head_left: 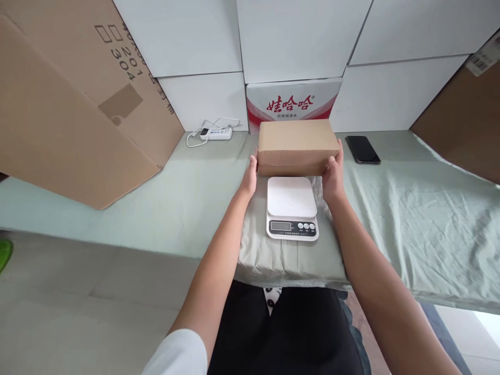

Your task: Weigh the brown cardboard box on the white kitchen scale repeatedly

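Note:
A closed brown cardboard box [297,148] is held level between my two hands, just behind the kitchen scale. My left hand [250,176] presses against its left side, thumb up. On the right end, my right hand [334,174] grips the box with the thumb on the front face and fingers around the side. In front of the box the white digital kitchen scale [292,198] lies on the cloth; its plate is bare and its display looks blank. Whether the box touches the cloth I cannot tell.
A green cloth [187,208] covers the table. A white power strip with a cable [216,134] lies at the back left, a black phone [363,149] at the back right. Large cartons [70,104] stand at both sides. A red-and-white printed carton [292,99] stands behind.

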The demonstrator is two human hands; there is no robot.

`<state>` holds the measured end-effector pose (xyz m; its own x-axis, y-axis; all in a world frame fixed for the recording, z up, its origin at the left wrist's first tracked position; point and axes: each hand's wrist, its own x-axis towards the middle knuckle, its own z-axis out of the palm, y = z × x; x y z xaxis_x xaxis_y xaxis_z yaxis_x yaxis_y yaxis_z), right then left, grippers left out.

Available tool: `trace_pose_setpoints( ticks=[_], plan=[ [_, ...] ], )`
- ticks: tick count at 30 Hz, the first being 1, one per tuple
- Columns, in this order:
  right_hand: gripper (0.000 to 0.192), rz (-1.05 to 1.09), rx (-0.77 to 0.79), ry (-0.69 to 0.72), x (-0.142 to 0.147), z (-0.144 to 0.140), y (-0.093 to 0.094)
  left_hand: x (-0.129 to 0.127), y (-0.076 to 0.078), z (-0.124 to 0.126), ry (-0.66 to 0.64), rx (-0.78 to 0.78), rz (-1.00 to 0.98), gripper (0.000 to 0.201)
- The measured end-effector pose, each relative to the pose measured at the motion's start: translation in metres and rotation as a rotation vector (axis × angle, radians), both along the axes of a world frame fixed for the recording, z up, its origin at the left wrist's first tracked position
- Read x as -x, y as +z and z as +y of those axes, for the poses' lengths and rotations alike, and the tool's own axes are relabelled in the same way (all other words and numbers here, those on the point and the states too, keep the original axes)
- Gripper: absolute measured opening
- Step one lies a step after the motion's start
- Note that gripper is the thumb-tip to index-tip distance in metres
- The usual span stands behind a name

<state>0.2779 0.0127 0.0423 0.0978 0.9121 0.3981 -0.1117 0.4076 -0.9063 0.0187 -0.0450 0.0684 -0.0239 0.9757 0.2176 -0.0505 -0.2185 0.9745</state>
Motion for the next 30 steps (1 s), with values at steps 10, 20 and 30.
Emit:
trace_pose_setpoints(
  ticks=[10,20,30],
  plan=[
    [0.086,0.101,0.088,-0.023,-0.022,-0.158,0.026,-0.014,0.001,-0.133,-0.065,-0.093,-0.038,0.105],
    [0.076,0.033,0.102,-0.078,-0.018,-0.156,0.009,-0.017,-0.009,-0.140,0.018,0.014,-0.092,0.108],
    [0.073,0.019,0.113,-0.057,-0.030,-0.164,0.008,-0.015,-0.004,-0.147,0.005,0.003,-0.085,0.101]
  ],
)
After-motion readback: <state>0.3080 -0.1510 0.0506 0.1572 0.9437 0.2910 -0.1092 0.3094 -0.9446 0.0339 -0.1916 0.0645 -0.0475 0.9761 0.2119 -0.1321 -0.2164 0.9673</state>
